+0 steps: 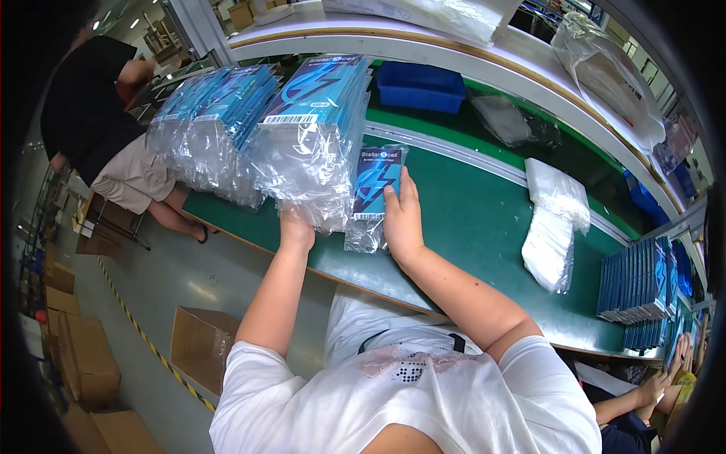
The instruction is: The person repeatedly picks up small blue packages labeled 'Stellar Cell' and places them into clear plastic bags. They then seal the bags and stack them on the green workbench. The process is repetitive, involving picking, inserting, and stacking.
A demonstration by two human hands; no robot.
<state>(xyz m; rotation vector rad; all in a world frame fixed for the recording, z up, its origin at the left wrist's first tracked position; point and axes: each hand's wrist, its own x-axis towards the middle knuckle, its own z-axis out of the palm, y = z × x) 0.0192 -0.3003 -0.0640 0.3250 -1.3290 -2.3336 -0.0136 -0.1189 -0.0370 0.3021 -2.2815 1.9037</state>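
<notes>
A tall stack of flat blue boxes in clear plastic bags [306,94] stands on the green bench in front of me. My left hand [296,225] reaches in under the bags' loose ends at the near side of this stack; its fingers are hidden. Right beside the stack is a single bagged box [376,181], blue with a dark top. Along its right edge lies my right hand [404,219], fingers stretched out and thumb against the front.
More stacked bagged boxes [215,106] stand at left. Clear bags [556,219] lie on the green bench [461,219]; unbagged boxes [635,280] are stacked far right. Behind are a blue bin [421,85] and a shelf [423,45]. One person is at left, another at lower right.
</notes>
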